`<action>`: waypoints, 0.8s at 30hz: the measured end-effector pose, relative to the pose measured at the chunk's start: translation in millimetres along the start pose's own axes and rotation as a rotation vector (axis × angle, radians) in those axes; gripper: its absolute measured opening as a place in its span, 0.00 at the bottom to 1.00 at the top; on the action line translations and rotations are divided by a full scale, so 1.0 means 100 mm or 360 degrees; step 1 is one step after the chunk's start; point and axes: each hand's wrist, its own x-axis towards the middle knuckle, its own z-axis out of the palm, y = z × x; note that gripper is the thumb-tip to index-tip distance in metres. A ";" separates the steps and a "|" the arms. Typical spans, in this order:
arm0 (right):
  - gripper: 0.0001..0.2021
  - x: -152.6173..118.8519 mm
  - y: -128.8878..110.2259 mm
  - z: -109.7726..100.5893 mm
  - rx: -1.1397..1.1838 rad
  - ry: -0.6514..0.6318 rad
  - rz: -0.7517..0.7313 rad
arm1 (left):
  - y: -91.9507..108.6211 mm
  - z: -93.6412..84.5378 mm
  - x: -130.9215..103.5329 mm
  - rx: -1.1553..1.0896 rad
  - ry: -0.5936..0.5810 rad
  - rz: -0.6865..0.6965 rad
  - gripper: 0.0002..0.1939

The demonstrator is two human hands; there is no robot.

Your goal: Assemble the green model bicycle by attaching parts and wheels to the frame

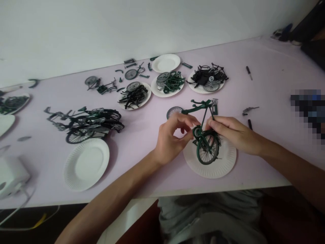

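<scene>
A partly built green model bicycle point(208, 147), with one wheel on its frame, is held up over a white paper plate point(227, 166). My right hand point(228, 132) grips its frame from the right, thumb and fingers closed on it. From the left, my left hand point(174, 135) pinches at the round crank part by the frame's middle; whether a small piece sits between thumb and forefinger is hidden. Behind my left hand lies a loose spoked wheel point(174, 111), partly covered by the fingers.
Several assembled model bicycles point(93, 123) stand at the left, beside a bare paper plate point(87, 166). Plates of green parts point(175, 83) and black parts point(209, 79) line the back. A screwdriver point(249, 73) lies at right; a white box with a cable point(12, 176) sits far left.
</scene>
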 end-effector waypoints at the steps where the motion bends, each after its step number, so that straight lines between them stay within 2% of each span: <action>1: 0.21 0.00 -0.01 0.00 -0.0021 -0.0014 -0.0017 | 0.00 0.00 0.01 -0.0021 0.0028 -0.0008 0.12; 4: 0.20 0.01 -0.01 0.00 -0.0051 -0.0006 -0.0015 | 0.01 -0.03 0.03 -0.0022 0.0081 0.0036 0.12; 8: 0.21 0.00 0.00 -0.04 -0.0132 0.0126 0.0030 | 0.01 -0.07 0.05 0.0066 0.0077 0.0207 0.15; 12: 0.20 0.02 0.01 -0.07 -0.0102 0.0250 0.0005 | -0.01 -0.09 0.06 0.0125 -0.0012 0.0348 0.18; 17: 0.19 0.05 0.04 -0.11 -0.0174 0.0495 -0.0031 | 0.02 -0.15 0.09 0.0406 -0.0203 0.0597 0.18; 19: 0.18 0.05 0.04 -0.12 -0.0242 0.0546 -0.0060 | 0.04 -0.17 0.11 0.0493 -0.0172 0.0627 0.17; 22: 0.19 0.03 0.00 -0.12 -0.0317 0.0448 -0.0096 | 0.02 -0.21 0.15 0.0559 0.0029 0.0514 0.16; 24: 0.20 0.02 -0.02 -0.09 -0.0319 0.0325 -0.0070 | -0.02 -0.24 0.16 0.0616 0.0045 0.0481 0.16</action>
